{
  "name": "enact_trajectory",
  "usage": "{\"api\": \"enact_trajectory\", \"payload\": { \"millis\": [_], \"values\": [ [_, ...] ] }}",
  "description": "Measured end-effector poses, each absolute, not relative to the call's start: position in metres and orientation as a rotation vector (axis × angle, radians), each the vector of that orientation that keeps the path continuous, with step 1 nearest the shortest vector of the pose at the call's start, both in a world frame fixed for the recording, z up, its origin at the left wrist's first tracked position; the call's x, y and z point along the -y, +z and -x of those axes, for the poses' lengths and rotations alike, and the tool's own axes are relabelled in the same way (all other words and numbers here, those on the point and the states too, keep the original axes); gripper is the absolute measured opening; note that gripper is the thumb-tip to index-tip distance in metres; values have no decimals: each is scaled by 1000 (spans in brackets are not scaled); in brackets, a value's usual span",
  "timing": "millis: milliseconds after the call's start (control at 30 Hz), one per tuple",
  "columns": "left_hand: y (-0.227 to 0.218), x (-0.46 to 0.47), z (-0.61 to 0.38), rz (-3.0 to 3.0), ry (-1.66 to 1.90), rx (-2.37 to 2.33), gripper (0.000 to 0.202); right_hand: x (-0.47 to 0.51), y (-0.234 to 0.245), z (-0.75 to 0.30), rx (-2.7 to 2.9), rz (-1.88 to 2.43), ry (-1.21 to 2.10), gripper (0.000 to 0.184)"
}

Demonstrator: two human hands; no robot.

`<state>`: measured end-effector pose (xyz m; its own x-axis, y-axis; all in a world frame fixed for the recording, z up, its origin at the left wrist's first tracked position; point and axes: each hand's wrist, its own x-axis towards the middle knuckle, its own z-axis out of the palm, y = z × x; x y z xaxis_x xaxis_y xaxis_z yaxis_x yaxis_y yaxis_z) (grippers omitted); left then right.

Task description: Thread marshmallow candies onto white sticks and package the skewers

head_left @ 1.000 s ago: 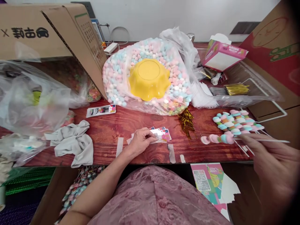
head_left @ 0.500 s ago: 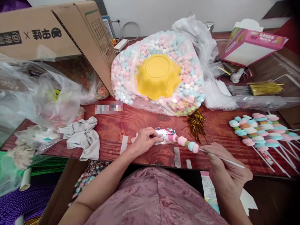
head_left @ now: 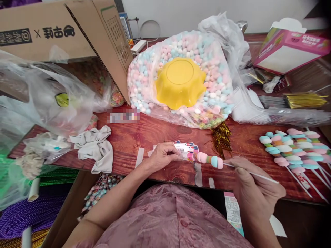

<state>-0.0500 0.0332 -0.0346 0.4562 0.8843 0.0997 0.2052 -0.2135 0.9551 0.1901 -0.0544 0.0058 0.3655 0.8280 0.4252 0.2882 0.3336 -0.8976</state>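
My right hand (head_left: pixel 254 182) is closed around the white stick of a marshmallow skewer (head_left: pixel 207 159). Pink, white and blue marshmallows are threaded on it with green and orange pieces between them, and its far end points left. My left hand (head_left: pixel 164 157) has thumb and fingers pinched together near the skewer's pink tip, over a small fanned pile of printed cards (head_left: pixel 190 145). What the pinch holds is hidden. Behind the skewer lies a bunch of gold twist ties (head_left: pixel 221 139).
A big clear bag of marshmallows (head_left: pixel 144 79) with an upturned yellow bowl (head_left: pixel 181 81) on it stands at the back. Finished marshmallow skewers (head_left: pixel 297 150) lie right. On the left are a cardboard box (head_left: pixel 108 38), plastic bags (head_left: pixel 62 103) and a grey cloth (head_left: pixel 95 148).
The view has swung slightly left. The skewer lies a little more level, its tip still close to my left fingers. Both hands keep their grips.
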Motion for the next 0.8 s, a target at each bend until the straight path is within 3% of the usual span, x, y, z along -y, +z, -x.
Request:
{"api": "enact_trajectory", "payload": {
  "millis": [133, 300, 533, 700, 800],
  "values": [
    [-36, -34, 48, -1740, 834, -895, 11, 50, 1, -187, 1160, 1169, 506, 17],
    [-36, -33, 48, -1780, 829, -898, 11, 38, -6, -190, 1030, 1276, 669, 9],
    [-15, -32, 47, -1966, 872, -936, 12, 14, 1, -192, 617, 1107, 866, 25],
    [2, -25, 38, -1952, 624, -926, 45, 15, 10, -184, 660, 1011, 817, 20],
    [5, -21, 33, -1960, 514, -893, 42, 17, 13, -183, 759, 996, 794, 14]
  ]
}}
